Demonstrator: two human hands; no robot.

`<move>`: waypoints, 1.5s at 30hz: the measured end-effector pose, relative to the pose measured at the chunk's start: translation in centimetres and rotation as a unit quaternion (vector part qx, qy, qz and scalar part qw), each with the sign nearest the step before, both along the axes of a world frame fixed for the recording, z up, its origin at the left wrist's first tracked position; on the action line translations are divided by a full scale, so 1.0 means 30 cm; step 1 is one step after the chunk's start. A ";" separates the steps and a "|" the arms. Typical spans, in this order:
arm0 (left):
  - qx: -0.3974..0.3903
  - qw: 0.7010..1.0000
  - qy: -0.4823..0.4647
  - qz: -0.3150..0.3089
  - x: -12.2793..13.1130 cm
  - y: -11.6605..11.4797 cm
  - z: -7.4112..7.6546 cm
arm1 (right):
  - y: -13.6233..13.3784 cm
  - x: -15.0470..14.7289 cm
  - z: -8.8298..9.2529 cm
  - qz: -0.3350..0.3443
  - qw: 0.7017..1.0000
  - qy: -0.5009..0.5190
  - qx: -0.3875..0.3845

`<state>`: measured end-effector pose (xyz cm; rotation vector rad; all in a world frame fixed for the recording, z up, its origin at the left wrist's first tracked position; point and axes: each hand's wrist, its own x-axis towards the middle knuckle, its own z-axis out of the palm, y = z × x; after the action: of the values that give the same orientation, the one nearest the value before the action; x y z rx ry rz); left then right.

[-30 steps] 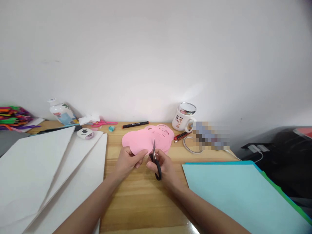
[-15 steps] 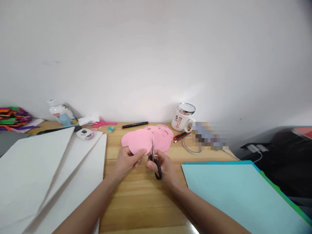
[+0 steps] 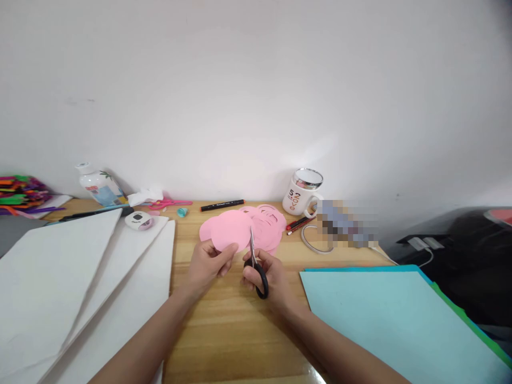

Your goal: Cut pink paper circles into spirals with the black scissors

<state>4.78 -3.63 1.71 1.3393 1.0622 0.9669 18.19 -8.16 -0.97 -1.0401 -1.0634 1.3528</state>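
Between the thumb and fingers of my left hand (image 3: pixel 210 263) is the lower edge of a round pink paper piece (image 3: pixel 231 230). My right hand (image 3: pixel 267 273) is closed around the black handles of a pair of scissors (image 3: pixel 262 281). Their blades point up and lie close to the right edge of the round piece; I cannot tell whether they touch it. Behind, a pile of pink paper cutouts (image 3: pixel 269 226) rests on the wooden table (image 3: pixel 236 330), several with slits cut in them. Another pink round shows partly behind the held piece at its left.
White sheets (image 3: pixel 92 282) cover the left side, with a correction tape (image 3: pixel 138 220) on them. Light blue sheets (image 3: pixel 392 320) lie at the right. Along the wall stand a white bottle (image 3: pixel 100 184) and a mug (image 3: pixel 303 192), with a black marker (image 3: pixel 222 205) between them.
The scissors and my right hand have shifted very slightly down and right. My left hand still pinches the pink round, with hardly any movement.
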 end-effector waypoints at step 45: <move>0.003 1.000 0.026 -0.001 -0.002 -0.003 -0.002 | 0.007 0.007 0.005 -0.006 1.000 -0.012 0.013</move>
<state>4.72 -3.71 1.65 1.3759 1.0989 0.9387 18.41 -7.96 -0.82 -1.0434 -1.0878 1.3164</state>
